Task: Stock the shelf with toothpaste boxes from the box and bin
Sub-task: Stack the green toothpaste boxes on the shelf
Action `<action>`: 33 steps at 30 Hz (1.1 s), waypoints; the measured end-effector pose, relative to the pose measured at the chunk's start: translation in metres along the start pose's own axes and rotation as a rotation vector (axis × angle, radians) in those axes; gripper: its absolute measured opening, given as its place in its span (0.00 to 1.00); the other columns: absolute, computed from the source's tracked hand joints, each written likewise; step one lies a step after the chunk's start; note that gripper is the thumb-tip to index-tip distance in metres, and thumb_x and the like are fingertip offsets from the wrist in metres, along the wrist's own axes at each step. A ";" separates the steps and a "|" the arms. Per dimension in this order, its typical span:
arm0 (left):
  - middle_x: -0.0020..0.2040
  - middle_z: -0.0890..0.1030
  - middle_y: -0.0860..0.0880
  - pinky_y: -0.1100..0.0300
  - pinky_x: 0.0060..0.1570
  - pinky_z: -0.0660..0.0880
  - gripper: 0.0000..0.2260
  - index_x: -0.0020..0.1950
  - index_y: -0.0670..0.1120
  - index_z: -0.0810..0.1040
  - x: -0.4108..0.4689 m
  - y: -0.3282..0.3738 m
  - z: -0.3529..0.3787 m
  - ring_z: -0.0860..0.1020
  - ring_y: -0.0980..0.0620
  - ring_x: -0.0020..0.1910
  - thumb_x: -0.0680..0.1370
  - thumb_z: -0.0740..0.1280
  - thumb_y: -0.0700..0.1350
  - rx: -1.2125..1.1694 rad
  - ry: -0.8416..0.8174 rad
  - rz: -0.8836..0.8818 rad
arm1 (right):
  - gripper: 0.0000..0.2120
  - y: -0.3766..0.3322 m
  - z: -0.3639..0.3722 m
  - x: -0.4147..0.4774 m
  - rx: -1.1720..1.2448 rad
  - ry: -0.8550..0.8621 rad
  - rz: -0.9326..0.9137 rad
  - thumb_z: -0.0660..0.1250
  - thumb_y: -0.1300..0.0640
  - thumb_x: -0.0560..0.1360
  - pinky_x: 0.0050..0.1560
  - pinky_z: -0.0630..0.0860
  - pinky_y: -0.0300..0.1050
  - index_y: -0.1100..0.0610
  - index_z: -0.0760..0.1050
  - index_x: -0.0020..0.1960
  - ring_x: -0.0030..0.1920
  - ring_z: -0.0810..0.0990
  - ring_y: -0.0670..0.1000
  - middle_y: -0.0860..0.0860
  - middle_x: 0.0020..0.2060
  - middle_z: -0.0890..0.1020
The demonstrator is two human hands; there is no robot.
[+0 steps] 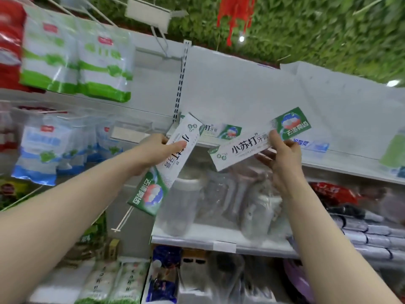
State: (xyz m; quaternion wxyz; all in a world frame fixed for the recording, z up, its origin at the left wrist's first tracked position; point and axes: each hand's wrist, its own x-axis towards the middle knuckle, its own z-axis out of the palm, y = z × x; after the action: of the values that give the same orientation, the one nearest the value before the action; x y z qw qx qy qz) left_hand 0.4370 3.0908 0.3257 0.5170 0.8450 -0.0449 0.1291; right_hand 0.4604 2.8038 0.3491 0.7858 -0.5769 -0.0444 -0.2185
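My left hand [156, 150] grips a white and green toothpaste box [161, 172] that hangs tilted, its green end down. My right hand [282, 153] holds a second white and green toothpaste box [245, 148] nearly level, its green end up to the right, just in front of the white shelf [341, 157]. One matching toothpaste box [221, 131] lies on that shelf behind both hands. A blue and white box [311, 145] lies on the shelf to the right of my right hand.
Green and white bags [76, 60] hang upper left, blue and white bags [43, 150] below them. Clear plastic containers [219, 200] fill the shelf underneath. A slotted upright [180, 84] divides the shelving. Wrapped rolls [370, 235] lie lower right.
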 end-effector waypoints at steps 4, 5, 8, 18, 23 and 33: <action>0.42 0.86 0.47 0.55 0.45 0.79 0.18 0.49 0.45 0.83 0.014 -0.001 -0.003 0.84 0.47 0.41 0.73 0.70 0.60 -0.025 0.028 -0.019 | 0.25 -0.007 0.015 0.029 0.162 -0.007 0.012 0.71 0.60 0.76 0.46 0.83 0.58 0.60 0.61 0.67 0.47 0.83 0.58 0.58 0.56 0.78; 0.42 0.86 0.47 0.54 0.46 0.79 0.18 0.49 0.45 0.83 0.016 -0.001 -0.003 0.84 0.47 0.41 0.73 0.70 0.60 -0.017 0.042 -0.019 | 0.25 -0.005 0.018 0.035 0.182 -0.015 0.011 0.71 0.62 0.76 0.47 0.83 0.58 0.60 0.61 0.66 0.49 0.84 0.59 0.59 0.58 0.77; 0.40 0.85 0.49 0.58 0.39 0.77 0.14 0.46 0.47 0.82 0.019 -0.001 -0.002 0.84 0.49 0.38 0.76 0.69 0.57 0.000 0.087 -0.027 | 0.25 0.007 0.026 0.054 0.213 -0.038 0.020 0.70 0.65 0.76 0.47 0.83 0.58 0.59 0.60 0.66 0.50 0.84 0.60 0.59 0.61 0.77; 0.41 0.86 0.50 0.52 0.45 0.80 0.12 0.48 0.48 0.81 0.030 -0.017 0.004 0.84 0.49 0.41 0.75 0.70 0.56 -0.014 0.172 -0.044 | 0.27 0.046 0.034 0.096 0.290 -0.082 0.123 0.71 0.67 0.74 0.46 0.83 0.55 0.67 0.62 0.68 0.53 0.84 0.61 0.65 0.62 0.76; 0.43 0.85 0.49 0.50 0.48 0.80 0.14 0.48 0.47 0.79 0.039 -0.011 0.013 0.84 0.48 0.43 0.75 0.70 0.57 -0.006 0.196 -0.043 | 0.37 0.054 0.033 0.110 0.168 -0.030 0.106 0.74 0.69 0.70 0.49 0.83 0.53 0.61 0.58 0.72 0.54 0.83 0.58 0.62 0.62 0.77; 0.45 0.84 0.48 0.48 0.50 0.79 0.19 0.53 0.45 0.77 0.047 -0.013 0.024 0.83 0.49 0.43 0.74 0.70 0.60 0.033 0.188 -0.072 | 0.43 0.060 0.009 0.109 -0.615 0.118 -0.197 0.80 0.47 0.63 0.60 0.73 0.48 0.54 0.62 0.69 0.58 0.76 0.55 0.56 0.62 0.72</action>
State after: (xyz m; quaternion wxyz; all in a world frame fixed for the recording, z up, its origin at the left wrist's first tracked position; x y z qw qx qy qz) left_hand 0.4888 3.0781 0.3169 0.5095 0.8385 0.0364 0.1898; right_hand 0.5841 2.7945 0.3342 0.5510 -0.7665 0.0138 -0.3298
